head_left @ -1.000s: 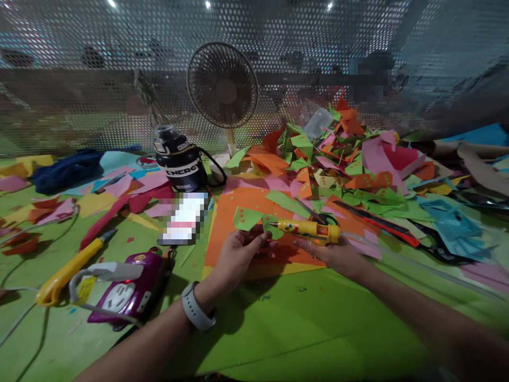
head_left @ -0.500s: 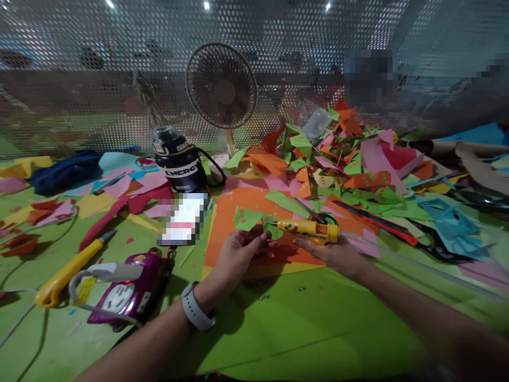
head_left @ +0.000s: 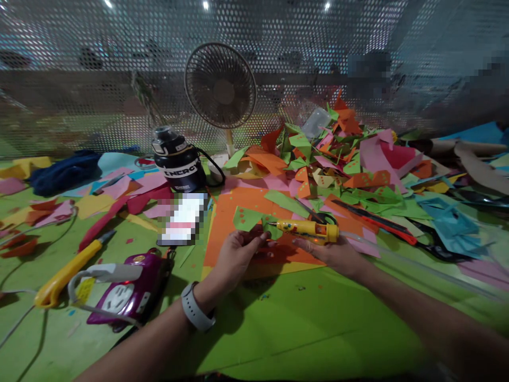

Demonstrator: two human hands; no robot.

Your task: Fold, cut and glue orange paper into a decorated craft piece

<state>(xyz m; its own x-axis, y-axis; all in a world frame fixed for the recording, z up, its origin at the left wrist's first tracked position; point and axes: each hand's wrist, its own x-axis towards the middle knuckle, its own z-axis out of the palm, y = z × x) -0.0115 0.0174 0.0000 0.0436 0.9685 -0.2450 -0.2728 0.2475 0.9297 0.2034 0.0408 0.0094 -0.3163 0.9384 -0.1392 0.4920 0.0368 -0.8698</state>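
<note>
Between thumb and fingers, my left hand (head_left: 241, 253) pinches a folded green paper piece (head_left: 244, 218) with small orange dots. My right hand (head_left: 332, 253) is wrapped round a yellow glue gun (head_left: 308, 228), which points left. Its tip meets or nearly meets the green paper; the exact contact is too small to tell. An orange light glows on the glue gun. Beneath both hands lies an orange sheet (head_left: 225, 212), with a yellow edge showing under it. Scissors (head_left: 328, 218) lie just behind the glue gun, partly covered.
A fan (head_left: 221, 86) and a dark bottle (head_left: 178, 164) stand behind. Left are a phone (head_left: 186, 218), a purple power socket (head_left: 129, 292) and a yellow-handled tool (head_left: 69, 271). Coloured paper scraps (head_left: 310, 154) pile up at the back right, near a red-and-black cutter (head_left: 376, 222).
</note>
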